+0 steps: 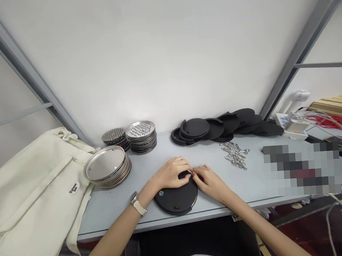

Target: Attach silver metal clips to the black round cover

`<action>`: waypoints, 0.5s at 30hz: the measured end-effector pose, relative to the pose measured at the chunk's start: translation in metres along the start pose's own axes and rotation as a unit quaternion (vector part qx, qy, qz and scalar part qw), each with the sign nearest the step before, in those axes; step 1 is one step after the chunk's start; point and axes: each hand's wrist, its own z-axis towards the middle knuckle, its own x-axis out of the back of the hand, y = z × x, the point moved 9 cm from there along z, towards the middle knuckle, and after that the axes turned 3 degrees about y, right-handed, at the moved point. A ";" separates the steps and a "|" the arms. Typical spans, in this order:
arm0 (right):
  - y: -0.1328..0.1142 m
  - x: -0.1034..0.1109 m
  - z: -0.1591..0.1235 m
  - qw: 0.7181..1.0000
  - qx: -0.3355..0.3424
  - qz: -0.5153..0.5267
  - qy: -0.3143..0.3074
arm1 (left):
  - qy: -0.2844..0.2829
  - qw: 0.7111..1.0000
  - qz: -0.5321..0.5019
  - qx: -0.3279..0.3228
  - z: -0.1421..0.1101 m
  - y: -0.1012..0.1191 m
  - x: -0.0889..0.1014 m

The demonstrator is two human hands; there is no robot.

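Note:
A round black disc (175,199) lies near the table's front edge, with a small slot near its lower rim and a small coloured spot at its left. A sliver of colour shows along its right edge. My left hand (173,173) arches over the disc's far rim, thumb and fingers drawn together. From the right, my right hand (208,181) meets it with its fingertips pinched. Something small and silvery sits where the fingertips meet; its kind is too hidden to tell. To the right lies a loose pile of silver metal clips (235,154).
Round metal plates (105,165) are stacked at the left, with perforated metal discs (140,131) behind them. Overlapping black discs (195,128) line the wall. A cream bag (44,190) leans over the left edge. Farther right are a white device (295,126) and red cord (333,121).

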 end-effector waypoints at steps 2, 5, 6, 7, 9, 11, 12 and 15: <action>0.000 0.001 0.000 1.000 -0.001 0.002 0.001 | -0.001 1.000 0.001 -0.001 0.000 0.000 0.000; 0.000 0.001 0.000 1.000 -0.003 0.000 0.002 | -0.004 1.000 0.002 -0.002 0.001 0.001 -0.001; 0.000 0.001 0.000 1.000 -0.004 -0.002 0.001 | -0.005 1.000 0.003 -0.002 0.001 0.001 -0.001; 0.000 0.001 0.000 1.000 -0.003 -0.003 0.000 | -0.007 1.000 0.004 -0.002 0.001 0.001 -0.001; -0.001 0.001 0.000 1.000 -0.002 -0.006 0.000 | -0.008 1.000 0.006 -0.002 0.001 0.001 -0.001; -0.001 0.001 0.000 1.000 -0.001 -0.007 0.000 | -0.009 1.000 0.009 -0.004 0.001 0.001 -0.002; -0.001 0.001 0.000 1.000 -0.001 -0.007 -0.001 | -0.009 1.000 0.010 -0.005 0.001 0.001 -0.002; -0.001 0.000 0.000 1.000 -0.001 -0.006 -0.004 | -0.009 1.000 0.012 -0.008 0.001 0.002 -0.002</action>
